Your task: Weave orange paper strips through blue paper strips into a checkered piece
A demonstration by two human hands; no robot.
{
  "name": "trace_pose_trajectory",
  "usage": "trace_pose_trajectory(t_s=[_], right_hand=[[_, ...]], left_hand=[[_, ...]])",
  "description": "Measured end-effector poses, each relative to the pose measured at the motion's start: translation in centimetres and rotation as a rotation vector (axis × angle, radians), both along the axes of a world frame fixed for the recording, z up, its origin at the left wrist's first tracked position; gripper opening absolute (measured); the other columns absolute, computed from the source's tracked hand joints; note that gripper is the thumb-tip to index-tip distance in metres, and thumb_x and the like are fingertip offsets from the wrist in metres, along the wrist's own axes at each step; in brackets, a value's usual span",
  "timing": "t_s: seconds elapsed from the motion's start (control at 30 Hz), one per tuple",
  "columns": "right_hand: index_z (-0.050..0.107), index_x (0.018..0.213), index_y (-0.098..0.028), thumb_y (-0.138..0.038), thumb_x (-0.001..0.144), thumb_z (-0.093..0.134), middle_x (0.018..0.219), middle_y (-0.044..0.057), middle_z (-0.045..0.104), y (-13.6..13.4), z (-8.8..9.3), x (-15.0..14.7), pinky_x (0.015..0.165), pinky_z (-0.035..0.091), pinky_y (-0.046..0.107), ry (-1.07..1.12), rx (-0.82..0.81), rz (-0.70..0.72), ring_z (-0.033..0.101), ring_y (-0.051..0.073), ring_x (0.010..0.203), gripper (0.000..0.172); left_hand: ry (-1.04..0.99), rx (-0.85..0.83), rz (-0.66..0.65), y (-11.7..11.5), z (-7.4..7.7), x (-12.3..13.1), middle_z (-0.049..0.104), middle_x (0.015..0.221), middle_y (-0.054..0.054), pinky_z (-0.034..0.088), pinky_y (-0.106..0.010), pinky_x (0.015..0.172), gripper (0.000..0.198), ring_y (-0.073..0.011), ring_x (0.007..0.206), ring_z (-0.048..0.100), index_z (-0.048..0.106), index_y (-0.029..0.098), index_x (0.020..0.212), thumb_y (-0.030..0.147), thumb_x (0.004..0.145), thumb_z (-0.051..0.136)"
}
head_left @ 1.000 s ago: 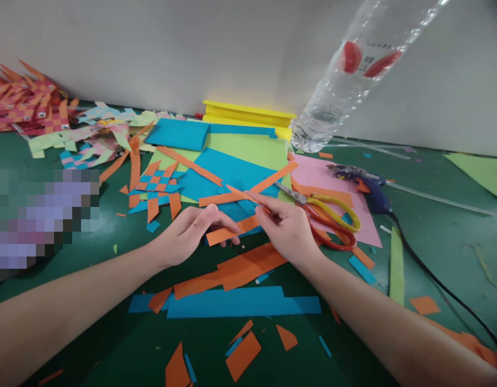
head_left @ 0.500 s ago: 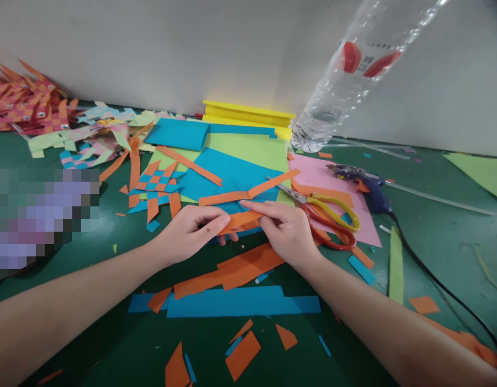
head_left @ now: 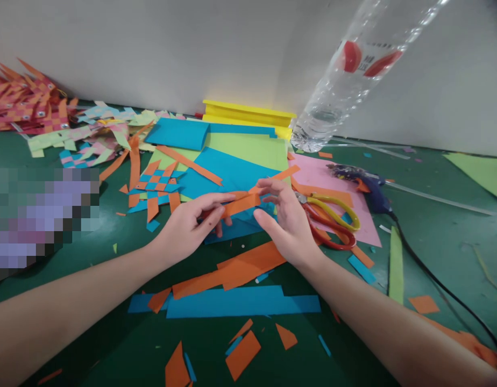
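Note:
My left hand (head_left: 194, 217) pinches a folded orange paper strip (head_left: 242, 204) between thumb and fingers. Just right of the strip's free end, my right hand (head_left: 286, 226) is open, thumb and fingers apart; whether a fingertip touches the paper I cannot tell. Behind it the end of another orange strip (head_left: 286, 172) shows, the rest partly covered by my fingers. Scissors (head_left: 337, 209) with yellow and red handles lie right of my right hand, blades mostly hidden. A woven orange-and-blue paper fish (head_left: 157, 183) rests left of the blue sheet (head_left: 236, 166).
Orange strips (head_left: 248, 263) and blue strips (head_left: 240, 302) lie before me among scraps. A glue gun (head_left: 369, 188) with a black cord sits on the right, near a tilted plastic bottle (head_left: 333, 102). Woven paper pieces (head_left: 34, 105) heap at the back left. A wall closes the far side.
My right hand has let go of the orange strip and spread its fingers. My left hand keeps hold of the strip, which has shifted slightly upward.

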State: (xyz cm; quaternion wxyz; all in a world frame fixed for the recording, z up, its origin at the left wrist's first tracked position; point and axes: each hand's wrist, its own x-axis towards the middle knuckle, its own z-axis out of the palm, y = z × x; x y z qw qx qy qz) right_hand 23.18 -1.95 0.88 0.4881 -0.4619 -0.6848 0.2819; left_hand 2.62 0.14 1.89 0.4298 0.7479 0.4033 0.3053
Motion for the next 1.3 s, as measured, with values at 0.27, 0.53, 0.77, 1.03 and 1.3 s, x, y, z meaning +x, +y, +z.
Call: trace_pose_trajectory(t_s=[0.27,0.53,0.77,1.03,1.3], right_hand=[[0.053,0.119,-0.021,-0.035,0.089,0.058,0.120,0.009,0.063,0.0,-0.1,-0.2,0.096,0.046,0.038,0.001,-0.154,-0.002,0.059,0.021,0.113,0.033],[0.060,0.106,-0.021,-0.028,0.085,0.062,0.102,0.005,0.067,-0.1,0.0,-0.2,0.080,0.052,0.032,0.041,-0.104,-0.101,0.063,0.017,0.091,0.022],[0.061,0.095,-0.021,-0.028,0.084,0.065,0.096,0.004,0.067,0.1,-0.2,-0.2,0.078,0.052,0.031,0.072,-0.102,-0.109,0.063,0.017,0.089,0.014],[0.061,0.093,-0.021,-0.029,0.084,0.066,0.092,0.002,0.066,0.0,-0.3,-0.1,0.072,0.051,0.030,0.054,-0.120,-0.087,0.063,0.016,0.085,0.013],[0.061,0.094,-0.022,-0.032,0.083,0.066,0.092,0.003,0.067,0.0,-0.4,-0.2,0.070,0.052,0.031,0.049,-0.134,-0.080,0.064,0.017,0.086,0.015]], left_hand=[[0.043,0.076,-0.076,-0.5,0.1,-0.1,0.067,0.081,-0.002,0.050,-0.022,0.061,0.036,-0.0130,0.067,0.065,0.045,0.018,0.133,0.025,0.098,0.041],[-0.018,-0.029,-0.018,-0.1,-0.1,-0.2,0.071,0.086,-0.003,0.053,-0.021,0.060,0.036,-0.0125,0.065,0.066,0.052,0.019,0.124,0.035,0.093,0.056],[-0.070,-0.130,0.123,0.5,0.0,-0.2,0.072,0.069,-0.002,0.056,-0.025,0.059,0.031,-0.0157,0.059,0.068,0.063,0.018,0.107,0.042,0.087,0.063],[-0.068,-0.118,0.219,0.4,0.5,0.0,0.070,0.059,0.001,0.055,-0.024,0.058,0.023,-0.0159,0.057,0.069,0.067,0.018,0.090,0.041,0.087,0.064],[-0.080,-0.130,0.233,0.3,0.5,-0.1,0.076,0.077,-0.003,0.057,-0.024,0.059,0.023,-0.0145,0.057,0.069,0.065,0.018,0.085,0.041,0.088,0.063]])
